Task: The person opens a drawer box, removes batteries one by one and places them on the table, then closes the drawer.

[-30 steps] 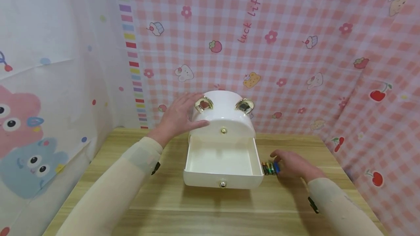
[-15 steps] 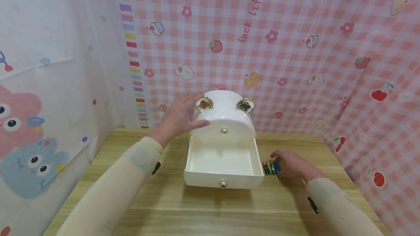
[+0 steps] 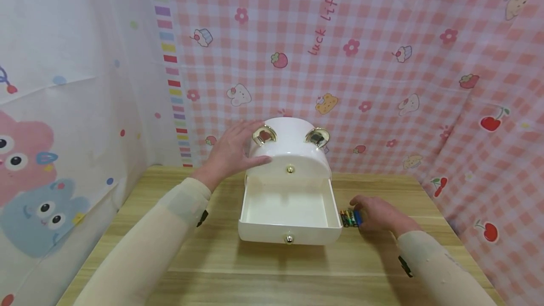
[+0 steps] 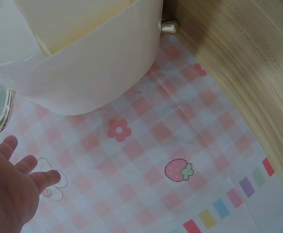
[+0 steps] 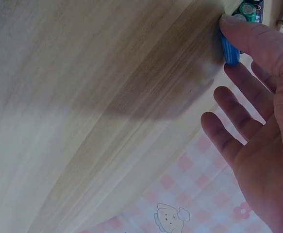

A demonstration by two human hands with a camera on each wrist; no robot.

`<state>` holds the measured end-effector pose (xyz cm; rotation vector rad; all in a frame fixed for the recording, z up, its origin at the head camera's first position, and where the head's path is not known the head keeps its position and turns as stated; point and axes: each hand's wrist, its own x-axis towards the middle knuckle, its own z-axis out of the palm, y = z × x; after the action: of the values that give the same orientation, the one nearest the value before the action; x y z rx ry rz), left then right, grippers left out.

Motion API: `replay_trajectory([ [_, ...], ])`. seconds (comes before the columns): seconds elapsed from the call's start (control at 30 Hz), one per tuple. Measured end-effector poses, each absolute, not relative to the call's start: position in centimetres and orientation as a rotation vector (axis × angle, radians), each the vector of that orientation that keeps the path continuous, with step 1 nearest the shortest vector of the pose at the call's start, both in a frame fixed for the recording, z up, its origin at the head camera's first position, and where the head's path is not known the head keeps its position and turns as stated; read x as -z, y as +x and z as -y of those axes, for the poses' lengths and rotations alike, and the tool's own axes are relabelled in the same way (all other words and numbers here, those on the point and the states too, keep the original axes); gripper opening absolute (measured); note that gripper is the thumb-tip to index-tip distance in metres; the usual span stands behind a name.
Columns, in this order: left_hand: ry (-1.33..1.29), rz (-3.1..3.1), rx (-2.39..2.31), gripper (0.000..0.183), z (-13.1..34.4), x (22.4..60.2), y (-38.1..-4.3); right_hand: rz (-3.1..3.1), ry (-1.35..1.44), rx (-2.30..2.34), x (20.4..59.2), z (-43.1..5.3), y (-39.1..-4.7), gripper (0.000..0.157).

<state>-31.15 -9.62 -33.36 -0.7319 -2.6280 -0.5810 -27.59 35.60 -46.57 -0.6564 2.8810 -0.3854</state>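
Note:
A white organizer box (image 3: 293, 150) with two gold ears and a gold knob stands on the table, its lower drawer (image 3: 289, 234) pulled out with a bare floor inside. My left hand (image 3: 231, 148) rests at the upper left of the box, thumb across the front and fingers by the left ear. In the left wrist view, several straight fingertips (image 4: 46, 179) extend past the box's curved side (image 4: 97, 77). Right of the drawer, my right hand (image 3: 378, 214) pinches a blue battery (image 5: 231, 51) between thumb and index finger. Several green and dark batteries (image 3: 348, 218) lie in a row against it.
The wooden table (image 3: 204, 273) runs back to a pink checked cloth (image 3: 374, 74) hanging behind it. A white patterned cloth (image 3: 119, 122) hangs on the left. The open drawer juts toward the front between both arms, close to the battery row.

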Motion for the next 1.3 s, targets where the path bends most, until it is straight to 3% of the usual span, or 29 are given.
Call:
replay_trajectory([
  [1.3, -0.734, 2.641, 0.555, 0.098, 9.5, 33.2, -31.2, -2.896, -0.600, 0.414, 45.9, -34.5, -26.8, 0.068],
])
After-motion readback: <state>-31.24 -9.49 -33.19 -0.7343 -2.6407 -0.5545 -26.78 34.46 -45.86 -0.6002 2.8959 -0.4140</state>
